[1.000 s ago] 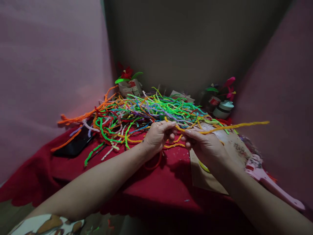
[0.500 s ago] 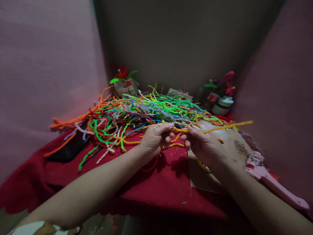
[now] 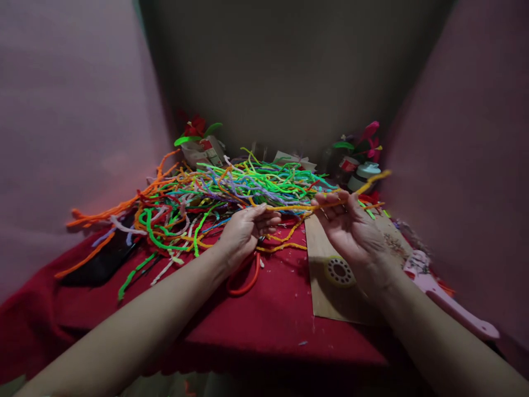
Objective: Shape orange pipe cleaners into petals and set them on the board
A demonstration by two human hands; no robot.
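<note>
A big tangle of pipe cleaners [image 3: 231, 190] in many colours covers the back of a table with a red cloth [image 3: 273, 314]. One yellow-orange pipe cleaner [image 3: 367, 184] runs between both hands above the cloth. My left hand [image 3: 246, 231] is curled, its fingertips pinching the left end. My right hand [image 3: 351, 231] is turned palm up with the fingers bent around the strand, whose free end sticks up to the right. Red-handled scissors [image 3: 243, 278] lie just under my left wrist.
A brown cardboard sheet [image 3: 334, 292] with a yellow round tape roll [image 3: 339, 271] lies under my right hand. A pink tool [image 3: 446, 300] sits at the right edge, a black phone [image 3: 97, 264] at the left. Paper flowers [image 3: 196, 129] and a small jar [image 3: 363, 176] stand at the back.
My hands have drawn apart. The right hand rolled palm up and the strand's free end swung from pointing right to slanting upward. The scissors and tape roll came into view.
</note>
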